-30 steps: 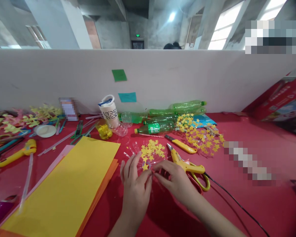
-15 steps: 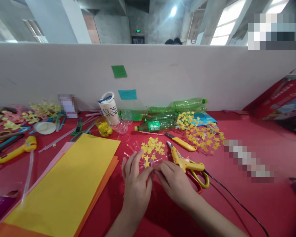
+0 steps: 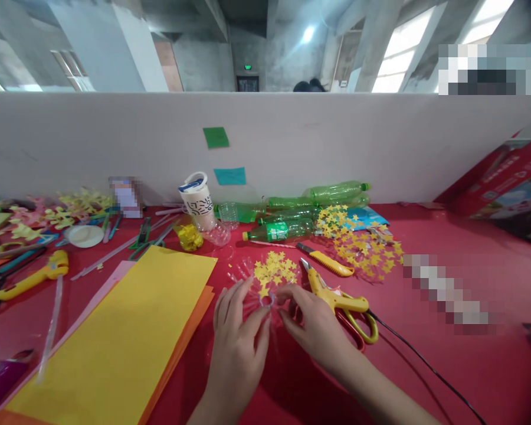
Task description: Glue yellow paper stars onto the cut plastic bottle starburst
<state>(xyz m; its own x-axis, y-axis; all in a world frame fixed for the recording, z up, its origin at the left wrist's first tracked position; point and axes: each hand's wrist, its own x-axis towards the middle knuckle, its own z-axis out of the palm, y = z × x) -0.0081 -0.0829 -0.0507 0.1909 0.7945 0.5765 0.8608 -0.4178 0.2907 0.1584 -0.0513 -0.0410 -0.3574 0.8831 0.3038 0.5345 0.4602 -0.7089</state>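
Observation:
A cut piece of clear plastic bottle (image 3: 266, 300) lies on the table with its strips fanned out around a ring-shaped neck. Yellow paper stars (image 3: 275, 268) cluster over its far side. My left hand (image 3: 239, 336) reaches over the left side of the plastic, fingers stretched out and thumb tip beside the neck. To the right of the neck, my right hand (image 3: 314, 319) has its fingers bent, with thumb and forefinger apart and nothing visible between them. A yellow glue gun (image 3: 331, 292) lies just right of that hand, on top of scissors (image 3: 366, 327).
Yellow paper sheets (image 3: 128, 330) lie at left, near another yellow glue gun (image 3: 35, 280). A yellow box cutter (image 3: 327, 260) and a star-covered plastic piece (image 3: 371, 251) are beyond my right hand. Green bottles (image 3: 287, 230) and a white cup (image 3: 199, 203) stand or lie before the partition (image 3: 314, 147).
My fingertips were together near the bottle neck; now the two hands have separated slightly, and the ring of the neck shows between them. The whole view has shifted a little.

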